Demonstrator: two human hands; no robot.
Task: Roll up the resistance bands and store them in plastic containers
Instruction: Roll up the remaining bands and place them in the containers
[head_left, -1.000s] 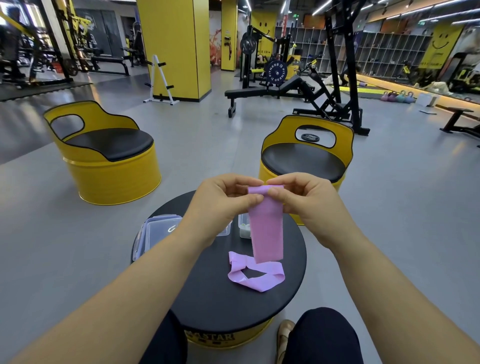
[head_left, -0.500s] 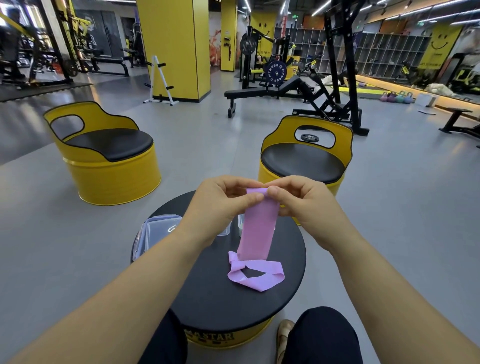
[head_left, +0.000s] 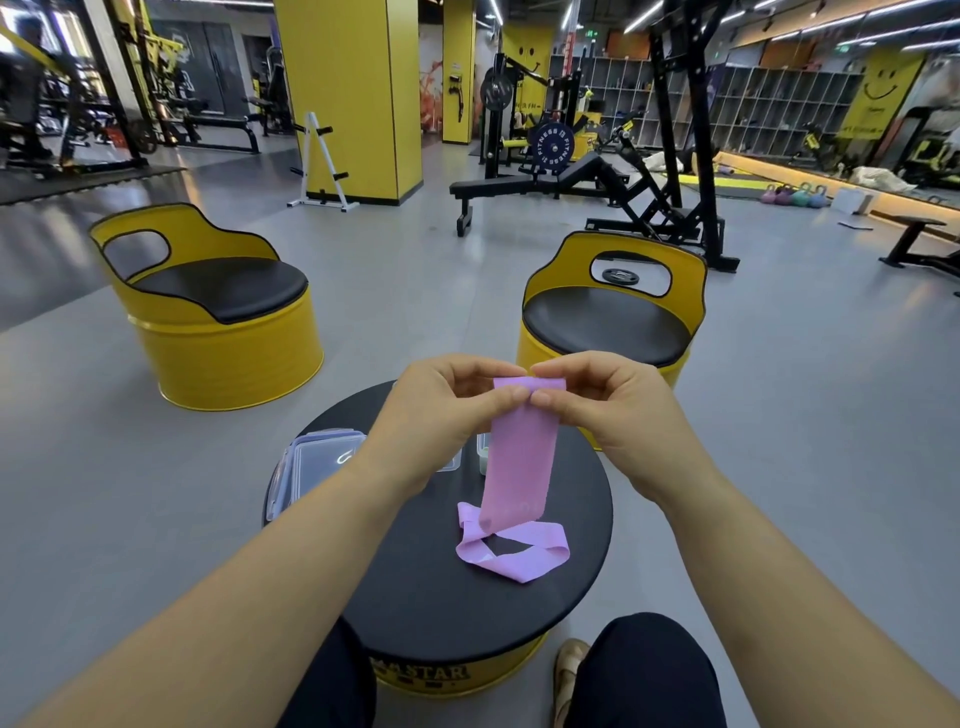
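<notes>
- Two flat stretchy resistance bands: pink band (head_left: 519, 457), lilac band (head_left: 543, 538).
- Two clear plastic containers on the tabletop: lidded container (head_left: 317, 462) at 10 o'clock, second container (head_left: 483, 452) at 12 o'clock (mostly hidden).
- Two yellow drum chairs with black seats: left chair (head_left: 223, 343) at 10 o'clock, right chair (head_left: 608, 322) at 1 o'clock.
- One round black-topped drum table (head_left: 415, 597).

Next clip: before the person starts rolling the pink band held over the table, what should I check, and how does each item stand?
1. Two-hand grip: left hand and right hand pinch the top edge of the flat pink rubber resistance band: ok.
2. Band hangs flat, untwisted: ok.
3. Roll begun: no coil visible: not ok.
4. Lower end free of the looped lilac rubber band on the round black tabletop: cannot tell.
5. Container open and ready: clear plastic box at the table's left, partly behind the left arm: cannot tell.
</notes>
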